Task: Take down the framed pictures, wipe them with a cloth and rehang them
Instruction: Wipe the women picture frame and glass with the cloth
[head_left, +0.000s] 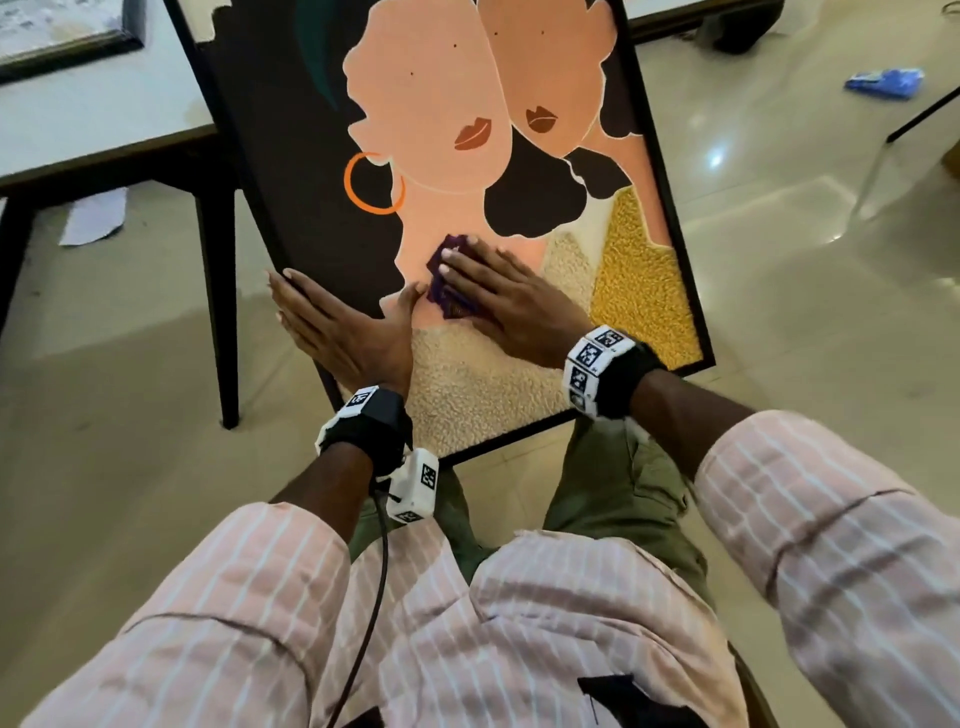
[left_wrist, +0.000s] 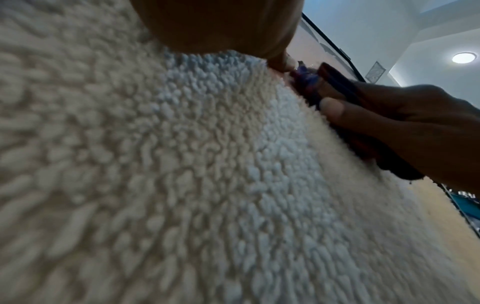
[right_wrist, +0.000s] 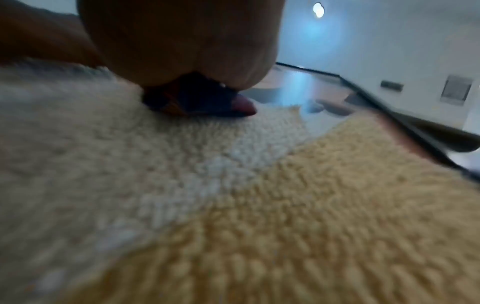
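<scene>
A large black-framed picture of two peach faces with tufted cream and yellow patches leans against my knees, its far end resting on a table. My right hand lies flat with straight fingers on a dark purple cloth, pressing it to the picture's lower middle. My left hand lies flat on the picture's left edge, fingers straight, thumb beside the cloth. In the left wrist view the cloth shows under the right hand. The right wrist view shows the cloth under my palm.
A white table with black legs stands at left, with another framed picture on it. A paper scrap lies under the table. A blue cloth lies on the tiled floor at far right.
</scene>
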